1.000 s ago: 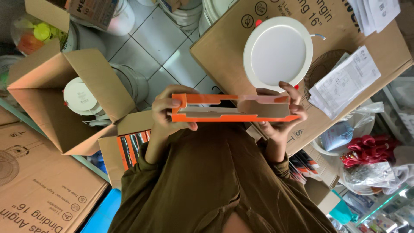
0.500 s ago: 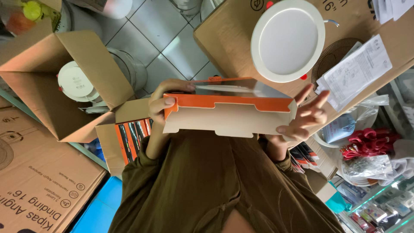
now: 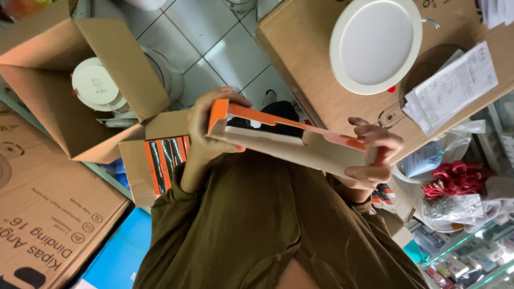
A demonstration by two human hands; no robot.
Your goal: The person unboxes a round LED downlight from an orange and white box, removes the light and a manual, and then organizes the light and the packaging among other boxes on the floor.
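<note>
Closest in, low in the view from seven to five o'clock, was the person's olive shirt point(image 3: 257, 230), with both forearms rising out of it. Just beyond, at the centre, a flat orange-and-white box point(image 3: 289, 147) was held clear of any surface, its open edge tipped toward the wearer, probably so that the inside could be seen.

The left hand point(image 3: 206, 131) clamped the box's nine-o'clock end, thumb below and fingers curled over the orange flap, the wrist bent back to lift that end. The right hand point(image 3: 375, 155) gripped the three-o'clock end, fingers partly spread along the edge and thumb pressed underneath. A hand at each end appeared to keep the thin card from sagging.

At nine o'clock from the left hand stood a small carton point(image 3: 134, 160) with similar orange boxes stacked on edge. Farther out, at ten o'clock, a large open carton point(image 3: 59, 128) held round white lamps point(image 3: 96, 85).

At one o'clock a round white panel light point(image 3: 376, 45) lay flat on a closed cardboard box point(image 3: 305, 69), with a printed leaflet point(image 3: 455, 88) beside it at two o'clock. Red wire bundles point(image 3: 452, 176) lay at three o'clock, and grey floor tiles point(image 3: 214, 37) showed at twelve.
</note>
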